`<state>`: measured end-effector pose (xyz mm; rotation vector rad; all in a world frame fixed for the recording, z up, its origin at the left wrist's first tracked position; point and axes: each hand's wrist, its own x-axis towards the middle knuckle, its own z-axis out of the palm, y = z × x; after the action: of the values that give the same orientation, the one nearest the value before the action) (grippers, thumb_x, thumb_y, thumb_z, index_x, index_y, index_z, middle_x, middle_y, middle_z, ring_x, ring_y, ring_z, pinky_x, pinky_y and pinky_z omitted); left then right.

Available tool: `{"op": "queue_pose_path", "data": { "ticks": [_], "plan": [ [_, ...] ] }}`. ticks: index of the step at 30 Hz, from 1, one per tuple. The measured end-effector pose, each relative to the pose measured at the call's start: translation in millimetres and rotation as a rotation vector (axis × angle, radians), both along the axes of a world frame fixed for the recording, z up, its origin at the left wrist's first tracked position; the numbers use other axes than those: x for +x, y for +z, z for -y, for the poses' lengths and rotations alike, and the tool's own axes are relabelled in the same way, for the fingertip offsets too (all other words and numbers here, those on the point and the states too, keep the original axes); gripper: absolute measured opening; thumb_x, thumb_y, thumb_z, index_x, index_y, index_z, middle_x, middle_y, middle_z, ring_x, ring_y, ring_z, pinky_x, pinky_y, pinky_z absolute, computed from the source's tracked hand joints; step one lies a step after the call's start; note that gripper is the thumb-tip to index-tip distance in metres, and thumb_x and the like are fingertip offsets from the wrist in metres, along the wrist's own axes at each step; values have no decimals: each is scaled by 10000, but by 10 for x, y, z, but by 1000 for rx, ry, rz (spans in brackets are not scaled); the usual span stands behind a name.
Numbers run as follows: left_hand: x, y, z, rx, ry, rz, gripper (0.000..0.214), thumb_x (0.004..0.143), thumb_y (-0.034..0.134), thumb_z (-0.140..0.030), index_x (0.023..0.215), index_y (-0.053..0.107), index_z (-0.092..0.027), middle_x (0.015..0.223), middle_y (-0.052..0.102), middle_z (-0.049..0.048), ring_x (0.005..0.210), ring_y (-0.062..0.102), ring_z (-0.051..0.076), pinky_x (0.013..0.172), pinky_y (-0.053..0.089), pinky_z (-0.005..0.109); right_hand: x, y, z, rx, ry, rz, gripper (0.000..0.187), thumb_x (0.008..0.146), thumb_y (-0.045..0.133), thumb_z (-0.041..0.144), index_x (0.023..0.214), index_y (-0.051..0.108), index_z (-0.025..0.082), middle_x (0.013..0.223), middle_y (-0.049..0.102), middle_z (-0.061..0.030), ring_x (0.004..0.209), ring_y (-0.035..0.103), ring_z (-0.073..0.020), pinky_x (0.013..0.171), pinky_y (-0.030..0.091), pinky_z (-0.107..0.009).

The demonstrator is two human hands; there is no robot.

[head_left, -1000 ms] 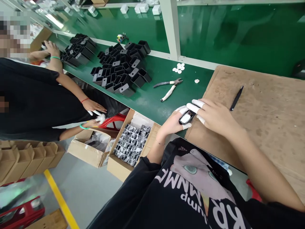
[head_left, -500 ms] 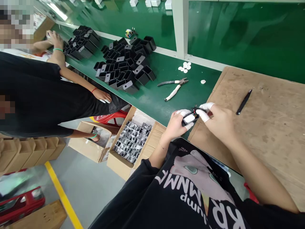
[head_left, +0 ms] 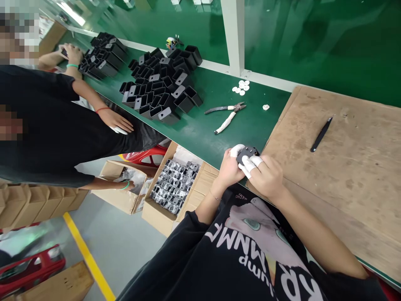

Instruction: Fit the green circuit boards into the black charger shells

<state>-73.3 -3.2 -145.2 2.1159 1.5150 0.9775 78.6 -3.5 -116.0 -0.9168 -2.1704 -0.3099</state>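
The person is holding a small black part [head_left: 246, 151] in both hands, at the near edge of the bench, just where the green surface [head_left: 200, 125] is meeting the wooden board [head_left: 344, 154]. The left hand [head_left: 229, 169] is closing around the part from the left side, with its capped thumb lying on top. The right hand [head_left: 266, 179] is gripping it from the near side, and two white-capped fingertips [head_left: 250, 163] are pressing on its face. What is under these fingertips I cannot tell.

For doing this well, I am thinking the pressure should be going straight and even. The left hand is serving as the support, so it should not be turning while the right one is pushing. The part is small and smooth-looking, so the caps may be slipping on it. It is also hanging close to the bench edge, above the cardboard box [head_left: 156, 217] of parts. Bringing the hands over the board is seeming safer. The cutting pliers [head_left: 224, 116] and the black tweezers [head_left: 321, 134] are lying apart, untouched.
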Motion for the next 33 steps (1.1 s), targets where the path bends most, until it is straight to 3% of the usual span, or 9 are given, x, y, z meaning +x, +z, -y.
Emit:
{"op": "queue_pose_path", "data": {
  "ticks": [3, 9, 13, 19, 23, 25, 28, 30, 33],
  "plan": [
    [21, -40, 55, 94, 94, 60, 473, 831, 569, -320, 1266, 473, -163, 1199, 658, 120, 1100, 632, 240, 962, 507, 394, 45, -31, -3, -14, 15, -10, 169, 854, 677, 167, 1020, 669, 138, 841, 705, -75, 744, 539, -187, 653, 400, -324],
    [136, -190, 179, 255, 115, -119, 549, 875, 504, -321, 1389, 414, -154, 1262, 645, 159, 1146, 644, 262, 917, 569, 403, 163, -96, -8, -1, 113, 58, 179, 809, 721, 158, 983, 684, 141, 912, 713, -104, 802, 591, -212, 712, 446, -340],
    [143, -283, 185, 303, 106, -74, 454, 878, 552, -279, 1320, 502, -190, 1361, 579, 136, 1211, 619, 221, 974, 579, 333, 184, -150, -90, 1, 155, -15, 96, 800, 745, 204, 879, 698, 177, 874, 717, -70, 831, 628, -209, 735, 472, -334],
    [113, -239, 179, 317, 82, -111, 336, 911, 527, -335, 1205, 589, -185, 1314, 609, 129, 1174, 635, 208, 936, 593, 324, 241, -113, -160, 18, 258, -188, 184, 755, 775, 154, 911, 676, 151, 850, 724, -79, 778, 627, -218, 747, 519, -347],
    [103, -199, 100, 290, 11, -113, 335, 867, 569, -324, 1173, 588, -192, 1227, 660, 122, 1101, 660, 197, 904, 582, 330, 266, -124, -165, 3, 194, -260, 240, 769, 741, 97, 995, 674, 139, 934, 728, -116, 781, 649, -223, 777, 528, -366],
    [113, -191, 61, 291, 0, -126, 320, 840, 590, -316, 1133, 591, -188, 1227, 660, 127, 1093, 660, 201, 897, 577, 330, 250, -150, -160, -72, 91, -308, 259, 815, 695, 132, 1072, 669, 152, 1080, 714, -145, 890, 672, -261, 860, 520, -412],
    [136, -178, 35, 291, -3, -107, 346, 832, 614, -339, 1135, 568, -179, 1223, 660, 139, 1104, 657, 206, 905, 574, 325, 202, -206, -149, -350, -19, -401, 338, 916, 556, 210, 1248, 604, 176, 1253, 662, -144, 1096, 649, -292, 965, 502, -445],
    [143, -164, 42, 294, 13, -76, 364, 840, 618, -342, 1159, 549, -179, 1207, 666, 143, 1113, 658, 212, 917, 574, 333, 168, -243, -143, -502, -13, -424, 344, 953, 482, 241, 1280, 586, 206, 1229, 683, -106, 1098, 661, -257, 952, 529, -405],
    [128, -134, 66, 304, 41, -57, 354, 845, 613, -317, 1168, 542, -191, 1202, 670, 146, 1112, 663, 228, 901, 586, 356, 133, -278, -143, -546, 27, -416, 312, 954, 474, 265, 1231, 616, 234, 1172, 713, -75, 1055, 685, -235, 912, 568, -383]
  ]
}}
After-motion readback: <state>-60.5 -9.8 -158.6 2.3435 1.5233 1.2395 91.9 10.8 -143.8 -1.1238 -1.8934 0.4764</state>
